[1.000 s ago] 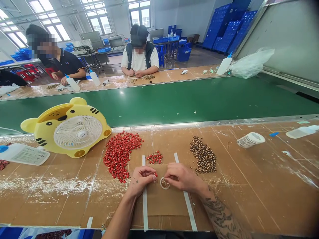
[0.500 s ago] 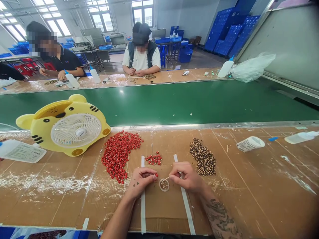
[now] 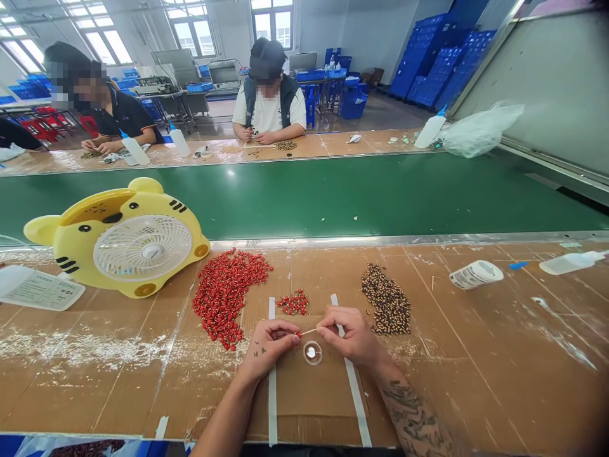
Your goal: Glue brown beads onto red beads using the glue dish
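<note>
Between thumb and forefinger, my left hand [image 3: 272, 343] pinches a small red bead-like piece [image 3: 298, 334]. My right hand [image 3: 351, 333] grips a thin wooden stick, like a toothpick [image 3: 309, 331], whose tip meets the red piece. Just below the stick sits a small clear round cup [image 3: 313, 353] on a cardboard sheet [image 3: 316, 397]. A little group of red pieces [image 3: 293, 303] lies just beyond my hands. Farther left spreads a large pile of red pieces [image 3: 223, 295]; a pile of dark-and-tan pieces [image 3: 385, 301] lies to the right of my right hand.
A yellow animal-shaped fan [image 3: 143, 244] and a white bottle [image 3: 40, 287] stand at left. To the right lie a white tub [image 3: 476, 275], a blue cap [image 3: 518, 265] and a squeeze bottle [image 3: 571, 262]. Beyond a green conveyor belt [image 3: 295, 197], two people work at the far bench.
My right hand has lifted the toothpick from the clear cup and brought its tip up left to the red piece. My left hand has stayed almost still.
</note>
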The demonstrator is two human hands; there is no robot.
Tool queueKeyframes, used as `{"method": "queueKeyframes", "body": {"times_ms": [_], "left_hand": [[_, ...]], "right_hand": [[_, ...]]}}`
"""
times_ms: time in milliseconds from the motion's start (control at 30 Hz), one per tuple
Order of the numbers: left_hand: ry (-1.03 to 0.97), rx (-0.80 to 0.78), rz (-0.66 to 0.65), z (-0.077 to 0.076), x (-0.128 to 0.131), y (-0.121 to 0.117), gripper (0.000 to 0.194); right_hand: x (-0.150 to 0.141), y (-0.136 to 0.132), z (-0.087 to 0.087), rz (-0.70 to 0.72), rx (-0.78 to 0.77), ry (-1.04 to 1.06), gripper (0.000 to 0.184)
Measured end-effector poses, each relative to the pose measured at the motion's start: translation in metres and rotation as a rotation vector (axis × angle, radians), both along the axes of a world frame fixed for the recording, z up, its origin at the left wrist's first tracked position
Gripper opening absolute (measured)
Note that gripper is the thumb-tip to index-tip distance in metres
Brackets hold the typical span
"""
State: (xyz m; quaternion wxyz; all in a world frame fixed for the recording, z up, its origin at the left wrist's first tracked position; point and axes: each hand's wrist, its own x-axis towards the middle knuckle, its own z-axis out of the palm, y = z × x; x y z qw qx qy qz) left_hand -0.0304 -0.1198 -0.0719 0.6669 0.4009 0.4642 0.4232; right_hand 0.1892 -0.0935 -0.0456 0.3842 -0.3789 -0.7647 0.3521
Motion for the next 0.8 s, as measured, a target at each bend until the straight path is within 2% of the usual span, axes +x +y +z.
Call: {"method": "queueKeyframes", "body": {"times_ms": [133,300,433,500,567,667,733,800], "left_hand": [[-0.004,0.006,0.015,0.004,0.001,0.001,0.020],[0.000,0.013,0.034,0.000,0.001,0.000,0.019],[0.001,0.012,0.029,-0.003,0.000,-0.001,0.019],[0.027,0.013,0.034,-0.003,0.000,0.000,0.019],[0.060,0.012,0.039,-0.004,-0.002,0.000,0.020],[0.090,0.017,0.031,-0.006,-0.003,0.001,0.021],[0.096,0.016,0.022,-0.006,-0.003,0.001,0.022],[0.093,0.009,0.022,-0.005,-0.002,0.001,0.023]], "right_hand": [[0.000,0.000,0.001,-0.014,0.015,-0.019,0.022],[0.010,0.001,0.007,0.006,-0.001,-0.013,0.023],[0.014,-0.001,0.010,0.167,-0.083,-0.235,0.018],[0.016,-0.002,0.012,0.186,-0.101,-0.332,0.015],[0.024,-0.001,0.016,0.114,-0.100,-0.357,0.011],[0.050,0.007,0.021,-0.090,-0.076,-0.392,0.013],[0.072,0.013,0.023,-0.197,-0.042,-0.488,0.017],[0.092,0.018,0.021,-0.239,-0.016,-0.619,0.018]]}}
